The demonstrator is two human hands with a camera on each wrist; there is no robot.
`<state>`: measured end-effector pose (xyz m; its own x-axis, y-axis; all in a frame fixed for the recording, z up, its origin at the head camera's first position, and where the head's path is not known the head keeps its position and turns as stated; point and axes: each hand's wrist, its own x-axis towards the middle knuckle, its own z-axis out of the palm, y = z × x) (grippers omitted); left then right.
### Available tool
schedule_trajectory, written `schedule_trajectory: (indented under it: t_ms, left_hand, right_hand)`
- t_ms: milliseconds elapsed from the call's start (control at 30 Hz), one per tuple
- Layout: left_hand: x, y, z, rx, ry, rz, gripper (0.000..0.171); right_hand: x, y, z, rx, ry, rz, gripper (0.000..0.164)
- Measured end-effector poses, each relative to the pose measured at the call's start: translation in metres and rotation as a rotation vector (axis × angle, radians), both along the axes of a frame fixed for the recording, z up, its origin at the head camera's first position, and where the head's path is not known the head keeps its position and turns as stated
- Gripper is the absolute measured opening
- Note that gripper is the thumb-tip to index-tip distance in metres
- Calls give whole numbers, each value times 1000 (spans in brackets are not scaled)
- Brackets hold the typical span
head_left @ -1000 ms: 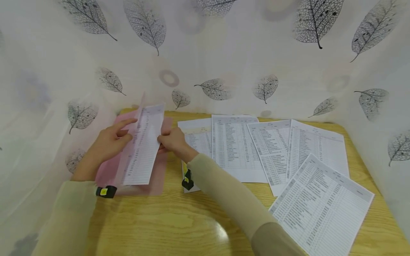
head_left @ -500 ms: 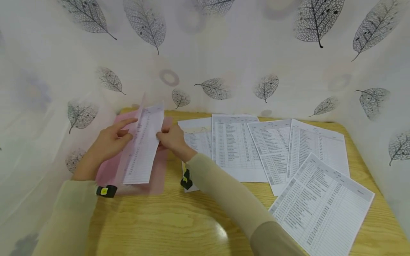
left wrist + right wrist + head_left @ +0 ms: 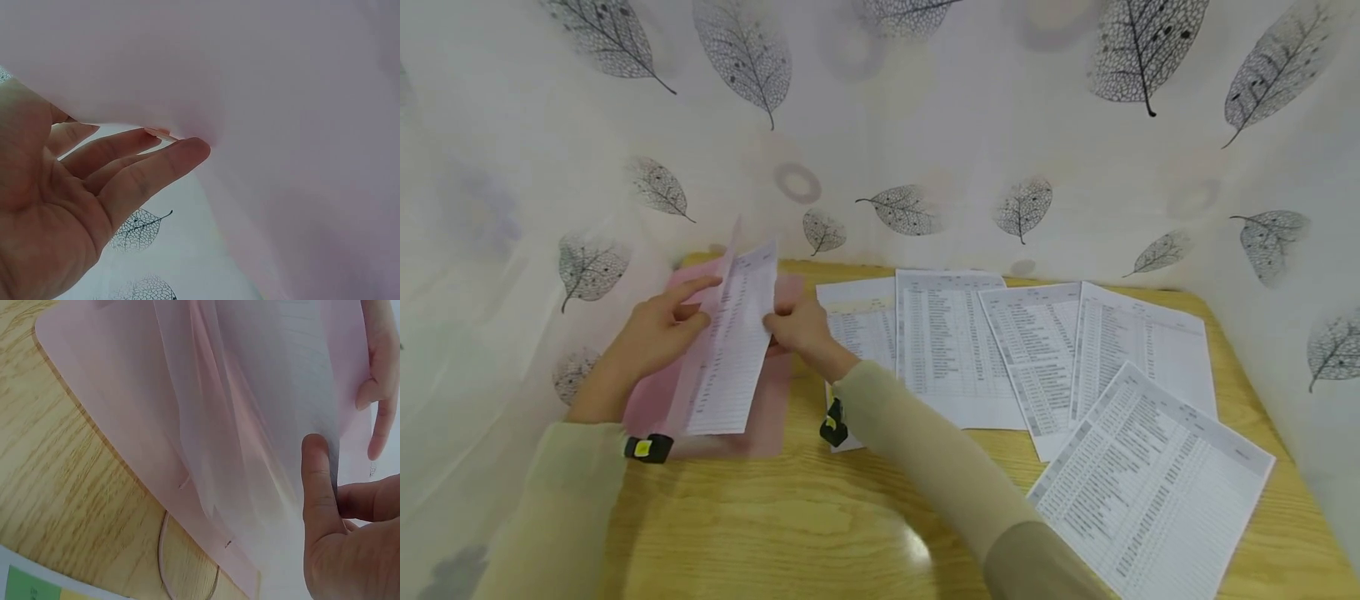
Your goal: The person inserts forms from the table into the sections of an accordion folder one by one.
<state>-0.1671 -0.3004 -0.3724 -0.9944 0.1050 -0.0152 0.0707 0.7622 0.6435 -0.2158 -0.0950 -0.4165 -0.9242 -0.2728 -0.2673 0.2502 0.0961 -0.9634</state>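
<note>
A pink folder (image 3: 771, 417) lies spread at the left, its front cover (image 3: 281, 94) raised. My left hand (image 3: 651, 337) props that cover from the left with fairly straight fingers, the fingertips (image 3: 197, 149) against the pink surface in the left wrist view. A white printed sheet (image 3: 733, 358) stands tilted beside the cover, over the folder. My right hand (image 3: 805, 329) pinches its right edge between thumb (image 3: 317, 481) and fingers. Seen from the right wrist, the sheet's back faces the camera, with folds of pale pink material underneath.
Several printed sheets lie to the right: a partly covered one (image 3: 861, 325), a straight one (image 3: 962, 358), two overlapping ones and a slanted front sheet (image 3: 1157, 492). A thin cord (image 3: 162, 550) loops from the folder's edge. Leaf-patterned curtain (image 3: 962, 125) borders the wooden table (image 3: 790, 525).
The right hand and the sheet's right edge have shifted slightly left, toward the raised cover. My left hand has stayed in place.
</note>
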Motion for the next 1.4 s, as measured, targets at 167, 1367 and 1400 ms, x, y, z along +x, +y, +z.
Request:
schedule_trajectory:
  t_ms: [167, 1367, 1400]
  left_hand:
    - [1, 0, 0, -1, 9, -7, 54]
    - [-1, -2, -4, 54, 7, -19, 55]
    - [-2, -2, -3, 54, 3, -21, 55]
  right_hand:
    - [1, -7, 0, 17, 22, -18, 24]
    - [-4, -36, -14, 275, 97, -76, 21]
    - [-4, -35, -14, 265, 100, -73, 21]
